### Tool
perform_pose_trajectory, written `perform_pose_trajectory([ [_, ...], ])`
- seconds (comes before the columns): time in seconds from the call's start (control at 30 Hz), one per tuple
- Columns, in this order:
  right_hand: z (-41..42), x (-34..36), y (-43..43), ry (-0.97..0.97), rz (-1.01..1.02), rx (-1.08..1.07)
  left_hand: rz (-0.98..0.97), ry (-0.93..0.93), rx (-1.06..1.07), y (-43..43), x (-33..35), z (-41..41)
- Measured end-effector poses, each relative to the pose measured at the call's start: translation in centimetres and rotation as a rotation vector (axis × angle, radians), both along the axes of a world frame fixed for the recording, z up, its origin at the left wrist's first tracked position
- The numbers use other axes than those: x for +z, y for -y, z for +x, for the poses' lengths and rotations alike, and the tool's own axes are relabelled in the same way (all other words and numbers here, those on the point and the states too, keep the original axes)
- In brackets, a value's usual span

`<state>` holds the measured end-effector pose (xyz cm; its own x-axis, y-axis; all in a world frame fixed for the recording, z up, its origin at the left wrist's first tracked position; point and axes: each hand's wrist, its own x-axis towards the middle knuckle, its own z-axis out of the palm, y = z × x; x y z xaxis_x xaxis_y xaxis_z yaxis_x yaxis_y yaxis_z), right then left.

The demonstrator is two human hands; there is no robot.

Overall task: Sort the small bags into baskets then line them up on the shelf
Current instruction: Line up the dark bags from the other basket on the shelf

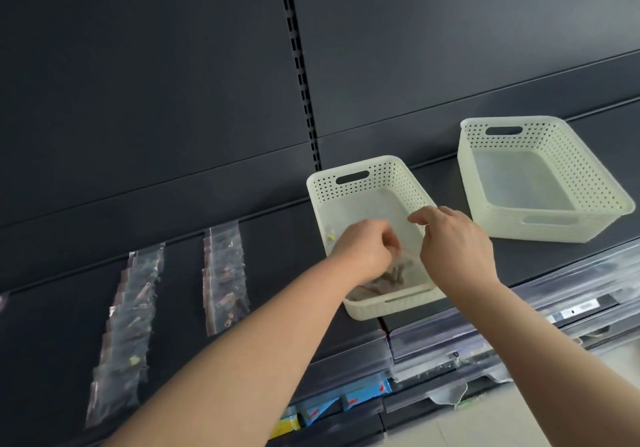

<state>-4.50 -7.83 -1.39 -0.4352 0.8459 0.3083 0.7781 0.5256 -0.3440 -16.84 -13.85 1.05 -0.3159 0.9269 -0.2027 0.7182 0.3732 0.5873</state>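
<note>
Over the near basket [391,174], the left hand [363,249] pinches a bag [394,273]; the right hand [457,242] is curled beside it, grip indeterminate. Shelf label [581,307] print is illegible.

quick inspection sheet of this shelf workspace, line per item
surface: dark shelf, carrying two baskets and two bag rows
job's things: near basket holds small bags; far basket looks empty; long bag row and short bag row lie to the left
clutter: nothing seen
grippers: left hand grips one of the small bags in the near basket; right hand curled over it, hold unclear
cables: nothing seen
surroundings: dark back panel; lower shelves with clear strips, blue packs
</note>
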Motion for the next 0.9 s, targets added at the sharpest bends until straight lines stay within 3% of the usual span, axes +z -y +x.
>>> perform_pose_trajectory([
  [0.07, -0.6, 0.4, 0.0, 0.005, -0.016, 0.016, 0.092, 0.095, 0.133, 0.3, 0.4, -1.4],
  [0.27, -4.4, 3.3, 1.6, -0.380, -0.308, 0.229, 0.421, 0.425, 0.484, 3.3, 2.2, -4.9],
  [0.4, -7.7, 4.7, 4.2, -0.587, -0.792, 0.356, 0.548, 0.662, 0.655, 6.6, 3.2, -6.7],
  [0.47, -9.5, 4.5, 5.5, -0.650, -0.922, 0.381, 0.557, 0.729, 0.703, 8.4, 3.3, -7.7],
  [0.57, -11.7, 4.1, 7.6, -0.641, -0.921, 0.370, 0.511, 0.723, 0.694, 11.3, 2.7, -9.5],
  [0.7, -13.6, 3.4, 10.1, -0.590, -0.968, 0.395, 0.433, 0.419, 0.641, 14.9, 1.8, -11.8],
  [0.9, -15.9, 2.0, 13.0, -0.765, -1.109, 0.294, 0.404, 0.591, 0.795, 17.9, 0.5, -13.3],
])
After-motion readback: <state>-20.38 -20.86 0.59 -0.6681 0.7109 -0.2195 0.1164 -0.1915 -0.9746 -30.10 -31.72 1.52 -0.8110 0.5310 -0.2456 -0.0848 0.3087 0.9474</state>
